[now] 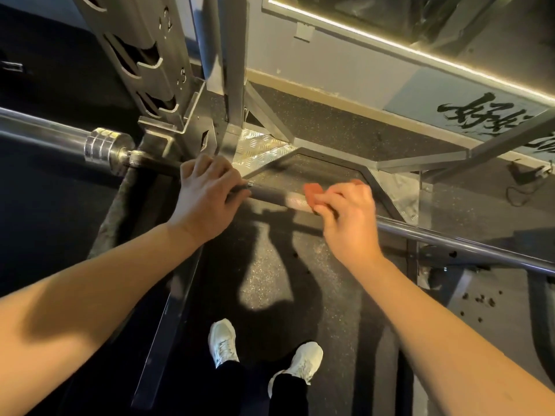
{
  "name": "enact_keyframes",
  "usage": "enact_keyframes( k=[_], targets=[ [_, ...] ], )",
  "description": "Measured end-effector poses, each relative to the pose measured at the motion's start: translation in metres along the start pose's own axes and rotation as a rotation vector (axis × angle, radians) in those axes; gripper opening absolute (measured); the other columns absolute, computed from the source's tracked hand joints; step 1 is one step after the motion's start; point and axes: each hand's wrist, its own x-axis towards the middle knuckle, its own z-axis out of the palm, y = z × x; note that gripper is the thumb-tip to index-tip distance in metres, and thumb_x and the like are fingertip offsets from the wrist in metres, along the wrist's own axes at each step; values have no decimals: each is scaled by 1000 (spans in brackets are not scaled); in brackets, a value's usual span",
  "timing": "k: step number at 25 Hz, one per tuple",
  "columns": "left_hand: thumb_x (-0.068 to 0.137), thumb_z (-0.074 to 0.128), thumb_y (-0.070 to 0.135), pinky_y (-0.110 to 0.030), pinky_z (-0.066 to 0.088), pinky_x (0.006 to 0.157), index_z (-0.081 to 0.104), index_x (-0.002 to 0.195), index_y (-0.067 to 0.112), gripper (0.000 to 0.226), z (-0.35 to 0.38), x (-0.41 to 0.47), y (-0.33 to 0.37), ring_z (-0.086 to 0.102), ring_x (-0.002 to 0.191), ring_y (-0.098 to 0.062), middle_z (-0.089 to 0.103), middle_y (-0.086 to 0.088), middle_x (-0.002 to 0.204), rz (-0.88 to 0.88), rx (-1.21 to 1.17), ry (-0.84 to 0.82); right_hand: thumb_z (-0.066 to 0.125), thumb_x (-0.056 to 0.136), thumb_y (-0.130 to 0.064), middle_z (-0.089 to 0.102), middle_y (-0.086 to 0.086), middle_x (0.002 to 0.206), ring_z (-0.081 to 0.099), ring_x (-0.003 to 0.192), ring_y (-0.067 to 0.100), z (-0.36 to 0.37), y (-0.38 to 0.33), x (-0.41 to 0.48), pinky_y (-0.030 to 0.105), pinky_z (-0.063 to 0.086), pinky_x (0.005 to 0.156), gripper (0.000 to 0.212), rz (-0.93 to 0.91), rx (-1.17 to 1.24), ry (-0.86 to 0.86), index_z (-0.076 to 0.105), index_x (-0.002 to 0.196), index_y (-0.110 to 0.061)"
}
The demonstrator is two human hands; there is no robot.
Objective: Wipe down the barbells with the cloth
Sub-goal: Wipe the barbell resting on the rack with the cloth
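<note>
Barbell (450, 240) with its long axis running from upper left to lower right. The left hand (207, 190) curls round the shaft near the collar (103, 147). The right hand (345, 214), just beside it along the bar, pinches the orange cloth (312, 193) against the shaft, and bare shaft extends to its right. The fingers hide most of the cloth, and both bar ends are cut off.

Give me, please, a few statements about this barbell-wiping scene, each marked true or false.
1. The left hand grips the barbell. True.
2. The cloth is blue. False: it is orange-red.
3. The right hand holds the cloth against the barbell. True.
4. The person wears black shoes. False: the shoes are white.
</note>
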Motion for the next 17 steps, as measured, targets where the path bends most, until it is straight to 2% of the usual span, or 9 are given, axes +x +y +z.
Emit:
enact_keyframes(
  k=[3, 6, 8, 10, 12, 15, 17],
  targets=[
    [90, 70, 43, -37, 21, 101, 70, 111, 23, 29, -7, 13, -7, 45, 118, -25, 61, 4, 114, -22, -32, -76, 76, 88, -8, 66, 1, 96, 47, 97, 25, -3, 11, -6, 50, 44, 88, 13, 114, -53, 16, 79, 99, -14],
    [90, 67, 49, -34, 17, 96, 70, 115, 25, 35, -7, 14, -12, 40, 121, -22, 63, 8, 116, -72, -62, -131, 72, 89, -10, 63, -1, 92, 41, 97, 21, 21, -39, 16, 34, 30, 86, 11, 126, -38, 0, 79, 96, -16],
    [89, 68, 48, -35, 19, 97, 71, 112, 25, 32, -7, 13, -12, 41, 119, -21, 63, 8, 114, -79, -67, -131, 62, 92, -16, 57, 0, 93, 36, 96, 20, 32, -72, 29, 32, 25, 80, 16, 73, -53, -65, 77, 95, -18],
    [88, 71, 45, -38, 22, 98, 71, 110, 23, 31, -7, 9, -12, 43, 119, -23, 63, 6, 113, -49, -68, -110, 55, 94, -21, 55, 1, 96, 38, 99, 22, 28, -69, 26, 35, 34, 82, 21, 28, -110, -149, 77, 98, -20],
    [86, 73, 44, -34, 20, 97, 72, 107, 20, 33, -7, 2, -11, 44, 117, -25, 63, 4, 112, -33, -65, -77, 66, 92, -16, 57, 2, 95, 47, 100, 26, 11, -37, 6, 42, 43, 83, 14, 61, -127, -91, 77, 100, -19],
    [82, 79, 41, -33, 21, 98, 72, 102, 18, 31, -6, -7, -11, 46, 113, -26, 61, 3, 108, -27, -58, -62, 73, 89, -14, 60, 4, 93, 54, 96, 30, -19, 8, -39, 52, 50, 78, 15, 318, -179, 101, 78, 103, -15],
    [80, 83, 35, -36, 26, 99, 73, 100, 15, 30, -5, -14, -9, 49, 110, -27, 62, -1, 106, -13, -64, -36, 72, 90, -15, 61, 7, 96, 56, 98, 31, -11, -4, -51, 55, 53, 84, 20, 491, -163, 190, 78, 109, -13]
  ],
)
